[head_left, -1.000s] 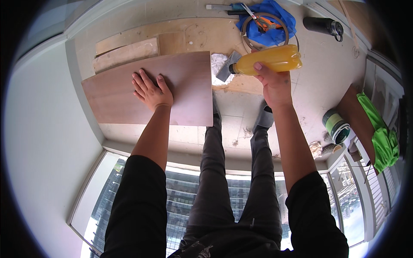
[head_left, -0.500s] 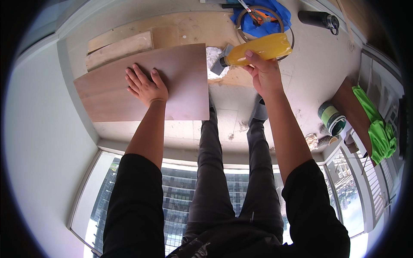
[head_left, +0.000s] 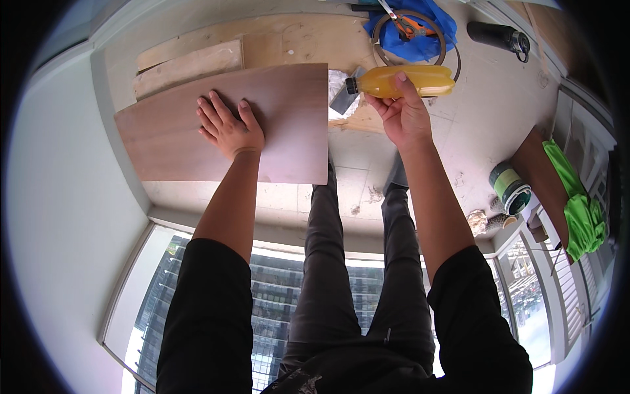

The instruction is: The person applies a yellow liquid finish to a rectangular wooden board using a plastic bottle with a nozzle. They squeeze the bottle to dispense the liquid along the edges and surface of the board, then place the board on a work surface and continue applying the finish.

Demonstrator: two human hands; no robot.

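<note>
So the left hand [head_left: 231,131] is wide open, palm down and fingers spread on a brown board [head_left: 295,128], not gripping anything. Right hand [head_left: 408,117] is closed around 1 yellow bottle [head_left: 433,80], holding it sideways just right of the board, black cap [head_left: 352,86] pointing left. There's a grey block [head_left: 344,102] showing near the cap, and 2 other bits on the floor [head_left: 453,141] further off: a blue bag [head_left: 430,47] with orange-handled scissors [head_left: 408,27] on it, and a black flask [head_left: 492,36] lying on its side.
</note>
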